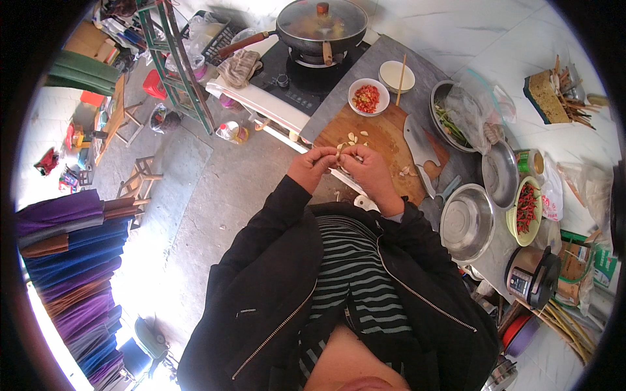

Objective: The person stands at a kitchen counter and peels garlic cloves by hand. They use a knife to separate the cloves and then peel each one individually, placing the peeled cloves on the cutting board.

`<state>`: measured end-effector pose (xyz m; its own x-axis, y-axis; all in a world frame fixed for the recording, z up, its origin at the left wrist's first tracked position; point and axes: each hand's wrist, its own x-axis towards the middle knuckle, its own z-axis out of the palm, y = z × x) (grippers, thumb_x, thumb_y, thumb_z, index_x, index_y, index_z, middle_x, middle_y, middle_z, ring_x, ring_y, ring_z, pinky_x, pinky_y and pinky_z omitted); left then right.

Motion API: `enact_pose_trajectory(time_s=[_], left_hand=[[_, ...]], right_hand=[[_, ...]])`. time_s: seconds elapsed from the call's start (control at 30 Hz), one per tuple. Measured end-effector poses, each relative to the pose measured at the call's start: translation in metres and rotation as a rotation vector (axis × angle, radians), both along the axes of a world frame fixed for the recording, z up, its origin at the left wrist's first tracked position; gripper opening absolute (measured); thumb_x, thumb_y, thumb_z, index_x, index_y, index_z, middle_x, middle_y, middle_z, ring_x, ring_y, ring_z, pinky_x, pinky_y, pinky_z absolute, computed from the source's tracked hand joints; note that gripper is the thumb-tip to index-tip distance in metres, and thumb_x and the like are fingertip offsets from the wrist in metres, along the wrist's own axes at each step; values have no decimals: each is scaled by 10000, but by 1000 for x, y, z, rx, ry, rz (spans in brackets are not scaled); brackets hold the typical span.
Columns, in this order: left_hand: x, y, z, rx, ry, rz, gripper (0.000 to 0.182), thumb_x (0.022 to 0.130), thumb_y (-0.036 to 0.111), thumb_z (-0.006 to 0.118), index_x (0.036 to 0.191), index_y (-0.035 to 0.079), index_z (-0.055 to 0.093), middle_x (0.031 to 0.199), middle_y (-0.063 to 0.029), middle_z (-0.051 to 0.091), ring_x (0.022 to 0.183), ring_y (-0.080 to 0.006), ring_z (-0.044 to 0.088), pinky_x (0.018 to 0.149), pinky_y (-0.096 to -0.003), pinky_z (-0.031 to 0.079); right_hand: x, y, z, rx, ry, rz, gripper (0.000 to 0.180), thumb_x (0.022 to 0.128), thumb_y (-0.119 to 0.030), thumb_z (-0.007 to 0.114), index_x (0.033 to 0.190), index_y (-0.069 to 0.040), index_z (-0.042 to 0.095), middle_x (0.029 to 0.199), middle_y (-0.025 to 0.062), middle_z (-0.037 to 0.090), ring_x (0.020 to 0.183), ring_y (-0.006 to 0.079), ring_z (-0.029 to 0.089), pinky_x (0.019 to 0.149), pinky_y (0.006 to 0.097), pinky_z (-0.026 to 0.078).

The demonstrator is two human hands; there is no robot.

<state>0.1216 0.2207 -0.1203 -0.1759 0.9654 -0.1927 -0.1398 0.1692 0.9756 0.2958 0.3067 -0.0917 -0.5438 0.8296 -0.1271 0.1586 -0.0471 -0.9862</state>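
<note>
My left hand and my right hand meet over the near edge of a round wooden cutting board. Between their fingertips is a small pale piece that looks like a garlic clove; both hands pinch it. Peeled garlic cloves lie on the board just beyond my fingers, and bits of garlic skin lie to the right. A cleaver rests on the board's right side. Behind the board stand a white bowl of chopped red chili and a white bowl with chopsticks across its rim.
A lidded pan sits on the black cooktop, its handle pointing left. To the right are a metal basin, a bowl of greens, a basket of red chilies and scissors. A green ladder stands at left.
</note>
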Motion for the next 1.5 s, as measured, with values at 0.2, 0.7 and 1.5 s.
enact_pose_trajectory(time_s=[0.2, 0.7, 1.5], left_hand=[[-2, 0, 11, -21, 107, -28, 197, 1047, 153, 657, 1180, 19, 715, 986, -36, 748, 888, -99, 706, 794, -257, 567], [0, 0, 16, -22, 249, -59, 201, 1033, 159, 679, 1172, 25, 735, 977, -41, 770, 870, -109, 736, 768, -258, 583], [8, -2, 26, 114, 563, -46, 209, 994, 142, 702, 1174, 41, 736, 1002, -107, 777, 862, -178, 763, 760, -312, 595]], right_hand=[[4, 3, 3, 2, -55, 55, 190, 944, -190, 664, 957, -14, 735, 771, 8, 671, 740, 79, 604, 674, 273, 486], [9, 8, -1, -52, -48, 92, 177, 944, -194, 653, 939, -29, 716, 791, -17, 661, 741, 70, 588, 667, 264, 479], [12, 9, 3, -130, 5, 120, 135, 937, -147, 649, 916, -26, 705, 804, -32, 655, 763, 62, 581, 697, 253, 473]])
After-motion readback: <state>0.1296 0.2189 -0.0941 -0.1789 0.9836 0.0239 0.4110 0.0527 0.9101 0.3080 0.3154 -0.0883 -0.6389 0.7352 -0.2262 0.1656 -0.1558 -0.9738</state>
